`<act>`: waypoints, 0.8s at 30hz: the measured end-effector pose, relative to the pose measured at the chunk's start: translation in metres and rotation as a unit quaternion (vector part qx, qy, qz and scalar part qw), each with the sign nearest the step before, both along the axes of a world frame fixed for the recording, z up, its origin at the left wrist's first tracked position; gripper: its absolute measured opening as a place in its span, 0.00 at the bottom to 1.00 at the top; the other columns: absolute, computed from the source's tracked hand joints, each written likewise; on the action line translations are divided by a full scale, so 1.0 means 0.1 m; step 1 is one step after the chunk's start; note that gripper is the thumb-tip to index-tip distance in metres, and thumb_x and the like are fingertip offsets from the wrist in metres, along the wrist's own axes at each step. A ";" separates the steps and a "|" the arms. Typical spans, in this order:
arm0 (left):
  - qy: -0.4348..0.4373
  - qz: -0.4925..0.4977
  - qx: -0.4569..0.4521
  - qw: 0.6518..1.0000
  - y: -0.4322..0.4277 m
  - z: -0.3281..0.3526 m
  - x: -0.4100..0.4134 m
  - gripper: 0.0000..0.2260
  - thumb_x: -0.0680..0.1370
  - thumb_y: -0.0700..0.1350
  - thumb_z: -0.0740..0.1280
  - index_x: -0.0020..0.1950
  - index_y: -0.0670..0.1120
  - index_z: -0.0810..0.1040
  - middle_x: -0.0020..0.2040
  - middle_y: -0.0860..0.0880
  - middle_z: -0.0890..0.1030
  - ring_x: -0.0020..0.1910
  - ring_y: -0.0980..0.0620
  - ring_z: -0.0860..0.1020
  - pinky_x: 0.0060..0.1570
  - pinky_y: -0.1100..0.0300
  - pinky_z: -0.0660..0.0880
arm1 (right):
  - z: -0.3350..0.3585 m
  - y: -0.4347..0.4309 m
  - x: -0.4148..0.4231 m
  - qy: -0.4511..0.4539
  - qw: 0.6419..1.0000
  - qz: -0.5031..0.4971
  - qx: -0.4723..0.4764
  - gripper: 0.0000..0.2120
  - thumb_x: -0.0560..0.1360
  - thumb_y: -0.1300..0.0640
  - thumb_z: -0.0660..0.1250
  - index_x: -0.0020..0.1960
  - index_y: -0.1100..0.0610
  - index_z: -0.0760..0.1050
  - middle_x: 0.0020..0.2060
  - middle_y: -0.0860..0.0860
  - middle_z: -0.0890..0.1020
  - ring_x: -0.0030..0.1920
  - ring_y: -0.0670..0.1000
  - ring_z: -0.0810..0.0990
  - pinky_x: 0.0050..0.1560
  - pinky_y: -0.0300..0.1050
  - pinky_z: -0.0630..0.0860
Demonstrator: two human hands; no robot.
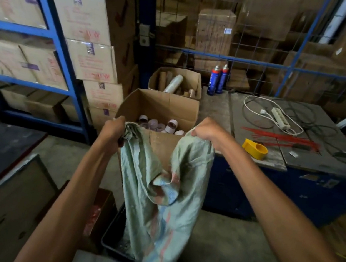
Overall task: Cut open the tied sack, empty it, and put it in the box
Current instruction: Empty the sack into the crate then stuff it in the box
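A limp pale-green woven sack with faded red and blue stripes hangs between both hands. My left hand grips one upper corner and my right hand grips the other. The sack's lower end droops into a black plastic crate on the floor. Right behind the sack stands an open cardboard box holding several empty tape cores.
A blue workbench on the right carries a yellow tape dispenser, red zip ties, a white power strip and two spray cans. A second open box stands further back. Blue shelving with cartons fills the left.
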State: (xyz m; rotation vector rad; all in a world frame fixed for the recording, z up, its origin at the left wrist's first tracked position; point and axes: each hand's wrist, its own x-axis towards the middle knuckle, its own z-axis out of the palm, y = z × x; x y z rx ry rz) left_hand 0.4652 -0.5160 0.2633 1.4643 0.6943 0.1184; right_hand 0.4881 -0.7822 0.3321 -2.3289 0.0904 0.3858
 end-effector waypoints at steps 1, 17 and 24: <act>-0.004 -0.004 0.003 1.000 -0.04 0.12 -0.07 0.22 0.74 0.50 0.61 0.61 0.37 0.79 0.58 0.34 0.84 0.54 0.34 0.84 0.49 0.47 0.80 | 0.05 0.02 0.00 -0.004 1.000 0.004 -0.003 0.20 0.73 0.61 0.70 0.63 0.64 0.74 0.54 0.60 0.81 0.49 0.56 0.81 0.33 0.41 0.72; -0.134 -0.046 0.168 0.976 -0.03 1.82 -0.23 0.15 0.84 0.49 0.55 0.41 0.48 0.73 0.38 0.48 0.77 0.35 0.53 0.74 0.36 0.58 0.70 | 1.77 0.30 0.10 -0.240 0.960 0.123 -0.070 0.13 0.76 0.58 0.69 0.59 0.60 0.78 0.48 0.55 0.80 0.41 0.49 0.76 0.34 0.42 0.69; -0.059 -0.151 0.303 0.939 -0.10 2.57 -0.16 0.14 0.84 0.50 0.54 0.43 0.46 0.73 0.40 0.45 0.77 0.37 0.50 0.74 0.35 0.57 0.72 | 2.36 0.38 0.00 -0.245 0.927 0.213 -0.189 0.21 0.75 0.52 0.72 0.65 0.60 0.78 0.56 0.55 0.80 0.52 0.54 0.77 0.50 0.46 0.72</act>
